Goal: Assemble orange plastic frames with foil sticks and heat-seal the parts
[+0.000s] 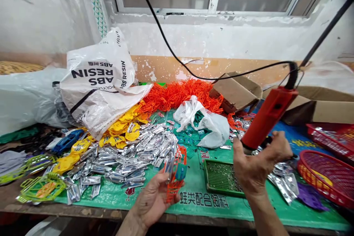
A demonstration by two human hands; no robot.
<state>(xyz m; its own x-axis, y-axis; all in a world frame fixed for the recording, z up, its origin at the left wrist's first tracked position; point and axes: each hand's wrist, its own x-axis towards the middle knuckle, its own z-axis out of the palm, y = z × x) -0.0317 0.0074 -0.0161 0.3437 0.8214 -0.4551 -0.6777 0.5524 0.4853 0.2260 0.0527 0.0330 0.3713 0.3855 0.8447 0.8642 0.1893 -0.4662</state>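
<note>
My left hand [156, 195] is closed around an orange plastic frame [174, 190], held up over the front of the table. Inside the frame sit a teal plastic piece [181, 171] and a silvery piece [170, 167]. My right hand [258, 166] is at the lower end of a tilted red electric screwdriver [269, 116], whose nose lies between thumb and curled fingers; the fingertips and the bit are hidden. Below and left of that hand lies a green perforated tray [208, 177] with small dark bits in it.
Silver packets [132, 155], yellow pieces [121, 127] and orange frames [177, 96] are heaped behind my left hand. A white sack [94, 77] stands at left, a plastic bag [215, 129] in the middle. Cardboard boxes [238, 88] and a red basket [326, 177] are right. A black cable [177, 57] hangs overhead.
</note>
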